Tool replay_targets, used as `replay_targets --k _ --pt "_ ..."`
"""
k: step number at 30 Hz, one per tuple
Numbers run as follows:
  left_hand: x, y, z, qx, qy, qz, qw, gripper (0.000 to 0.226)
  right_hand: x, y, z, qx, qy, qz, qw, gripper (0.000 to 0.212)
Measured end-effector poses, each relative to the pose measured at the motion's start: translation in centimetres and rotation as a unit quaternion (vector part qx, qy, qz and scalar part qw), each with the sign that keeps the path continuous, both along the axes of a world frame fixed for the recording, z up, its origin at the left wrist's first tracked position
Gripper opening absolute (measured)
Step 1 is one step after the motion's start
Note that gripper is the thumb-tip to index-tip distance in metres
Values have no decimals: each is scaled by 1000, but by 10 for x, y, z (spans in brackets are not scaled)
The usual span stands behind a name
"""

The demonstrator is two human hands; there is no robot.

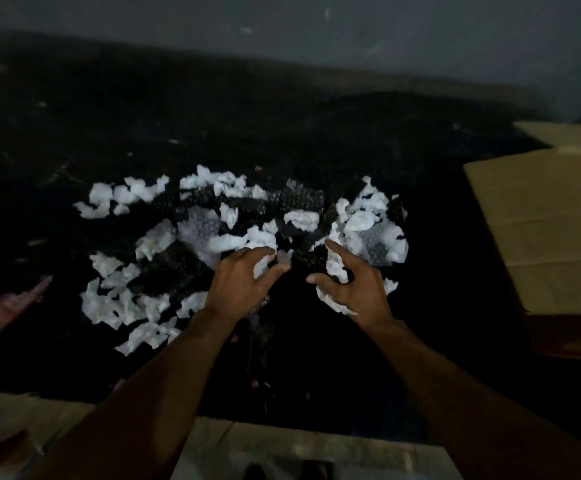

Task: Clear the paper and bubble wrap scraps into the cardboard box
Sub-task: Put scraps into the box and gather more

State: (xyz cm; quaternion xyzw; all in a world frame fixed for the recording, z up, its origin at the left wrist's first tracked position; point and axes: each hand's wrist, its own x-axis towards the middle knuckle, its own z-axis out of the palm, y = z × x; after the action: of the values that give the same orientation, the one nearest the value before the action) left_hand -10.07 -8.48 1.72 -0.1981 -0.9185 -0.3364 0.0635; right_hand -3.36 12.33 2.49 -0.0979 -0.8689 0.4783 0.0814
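Observation:
White crumpled paper scraps (119,299) and pieces of bubble wrap (200,225) lie scattered over a dark surface in the middle of the view. My left hand (240,282) rests on the near edge of the pile, fingers curled around a white paper scrap. My right hand (355,282) is beside it, forefinger stretched out, with white paper bunched under the palm and fingers. The cardboard box (542,220) stands at the right with a flap turned out. More bubble wrap (299,199) lies at the far side of the pile.
A grey wall (317,36) runs along the back. A flat piece of cardboard (22,420) lies at the near edge, by my forearms. A reddish object (8,310) sits at the left edge. The scene is dim.

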Motion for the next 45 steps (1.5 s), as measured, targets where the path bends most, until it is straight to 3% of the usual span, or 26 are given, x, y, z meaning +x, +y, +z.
replay_targets --k 5,12,24,31,38,45 --pt "-18 10 70 47 66 -52 995 70 -4 6 66 46 98 -36 993 74" --pt "-17 65 147 77 155 -147 974 73 24 49 145 144 193 -97 966 79" --pt "32 224 212 135 229 -278 923 68 121 181 211 204 210 -240 926 69" --pt "74 349 224 126 219 -294 922 69 168 313 214 285 208 -271 896 68" --pt "110 479 198 106 166 -251 948 69 191 449 192 243 166 -225 929 62" --pt "105 544 180 30 124 -186 974 57 162 517 166 248 123 -182 943 48"
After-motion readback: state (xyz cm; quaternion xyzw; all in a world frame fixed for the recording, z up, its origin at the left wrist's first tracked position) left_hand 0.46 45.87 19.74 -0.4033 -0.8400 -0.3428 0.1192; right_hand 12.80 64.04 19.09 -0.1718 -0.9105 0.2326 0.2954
